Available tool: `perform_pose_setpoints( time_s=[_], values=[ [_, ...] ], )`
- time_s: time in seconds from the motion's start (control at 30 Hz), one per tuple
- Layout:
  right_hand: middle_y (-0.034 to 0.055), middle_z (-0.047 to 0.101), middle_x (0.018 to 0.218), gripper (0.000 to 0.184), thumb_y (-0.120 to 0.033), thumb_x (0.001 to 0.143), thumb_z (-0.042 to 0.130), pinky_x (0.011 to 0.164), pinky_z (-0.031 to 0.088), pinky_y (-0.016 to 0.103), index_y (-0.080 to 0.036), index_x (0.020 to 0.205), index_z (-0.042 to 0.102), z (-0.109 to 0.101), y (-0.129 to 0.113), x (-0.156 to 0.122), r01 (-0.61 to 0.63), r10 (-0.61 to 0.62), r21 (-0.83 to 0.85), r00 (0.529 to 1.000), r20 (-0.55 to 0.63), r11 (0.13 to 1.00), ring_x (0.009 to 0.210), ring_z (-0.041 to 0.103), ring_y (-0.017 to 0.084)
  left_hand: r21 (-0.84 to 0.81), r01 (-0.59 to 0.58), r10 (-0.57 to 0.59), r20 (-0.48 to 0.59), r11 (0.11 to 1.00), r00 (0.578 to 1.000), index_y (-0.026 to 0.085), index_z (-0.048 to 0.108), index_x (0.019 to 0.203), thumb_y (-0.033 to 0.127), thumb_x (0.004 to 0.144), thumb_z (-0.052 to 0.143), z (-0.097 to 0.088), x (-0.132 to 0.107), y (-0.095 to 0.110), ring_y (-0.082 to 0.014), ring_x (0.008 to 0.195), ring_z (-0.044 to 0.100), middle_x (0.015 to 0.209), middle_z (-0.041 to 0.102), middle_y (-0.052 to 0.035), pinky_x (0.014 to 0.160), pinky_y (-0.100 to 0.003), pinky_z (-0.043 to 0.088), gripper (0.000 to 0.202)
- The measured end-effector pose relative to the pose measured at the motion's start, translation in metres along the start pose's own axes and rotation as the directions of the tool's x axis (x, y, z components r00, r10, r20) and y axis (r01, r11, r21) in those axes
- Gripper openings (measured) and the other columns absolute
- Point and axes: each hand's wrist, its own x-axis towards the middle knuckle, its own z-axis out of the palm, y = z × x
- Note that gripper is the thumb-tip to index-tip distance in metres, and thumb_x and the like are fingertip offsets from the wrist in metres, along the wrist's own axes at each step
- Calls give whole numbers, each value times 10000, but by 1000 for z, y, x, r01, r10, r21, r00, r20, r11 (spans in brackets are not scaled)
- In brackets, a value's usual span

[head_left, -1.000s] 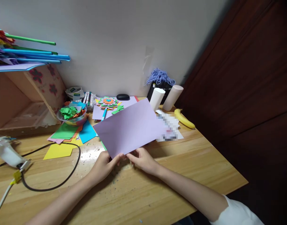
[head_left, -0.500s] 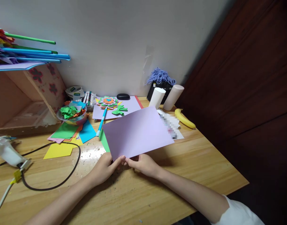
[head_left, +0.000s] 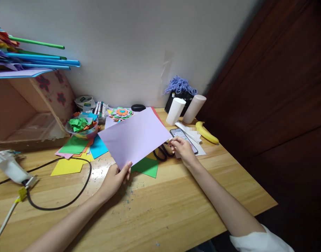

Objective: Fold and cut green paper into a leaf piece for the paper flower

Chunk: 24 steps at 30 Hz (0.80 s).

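Observation:
My left hand (head_left: 118, 178) is closed on the lower corner of a plain lilac paper sheet (head_left: 134, 136), which it holds up at a slant over the desk. My right hand (head_left: 184, 150) is off the sheet's lower edge, its fingers loosely bent and apart near the sheet's right corner. Just left of those fingers are the black loop handles of scissors (head_left: 162, 154); the sheet hides their other end. Behind my right hand lies a phone (head_left: 177, 132), partly covered by it. Green paper (head_left: 147, 168) shows beneath the lilac sheet.
A bowl of paper scraps (head_left: 84, 129), coloured sheets (head_left: 67, 166) and a black cable (head_left: 88, 182) lie left. A layered paper flower (head_left: 121, 112) sits behind the sheet. Two white rolls (head_left: 176, 111) and a banana (head_left: 206, 133) stand or lie at right.
My right hand has left the sheet's lower edge and moved right and away from me. The lilac sheet has shifted left in my left hand, uncovering the scissors' handles, phone and green paper.

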Motion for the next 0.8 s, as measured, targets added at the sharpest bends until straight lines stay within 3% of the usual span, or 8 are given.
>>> perform_pose_setpoints(
  time_s=[0.1,0.2,0.37,0.57,0.8],
  values=[
    [7,626,685,204,-339,655,637,458,424,196,-155,732,597,-2,-1,0,-28,28,2,999,46,1000,482,485,65,-24,-7,7,9,1000,1000,171,439,523,515,803,406,0,0,1,-87,390,361,409,397,47,444,-204,291,445],
    [8,621,646,271,-346,615,694,504,472,234,-134,767,623,17,1,-15,-159,161,-28,960,230,987,490,518,83,3,-15,15,48,1000,999,168,445,524,502,805,414,1,0,0,-85,393,367,415,411,43,436,-200,282,438],
    [-4,579,512,303,-409,655,657,477,460,218,-107,670,646,46,1,-39,-196,196,-41,897,396,980,443,502,78,62,-89,82,111,994,990,158,479,537,471,820,420,3,-2,-3,-90,437,410,462,453,27,454,-197,298,426],
    [54,672,648,283,-398,647,657,447,454,210,-116,657,642,35,1,-31,-135,153,-79,942,297,988,444,495,73,77,-79,71,96,994,993,159,481,527,477,831,394,3,-2,-1,-89,413,410,436,452,30,444,-199,298,447],
    [60,680,645,237,-347,665,632,456,442,210,-113,642,655,12,1,-11,-61,89,-150,978,191,987,438,486,67,86,-43,42,11,995,999,165,487,535,483,818,400,3,0,-4,-95,395,424,424,472,33,441,-202,316,434]
  ],
)
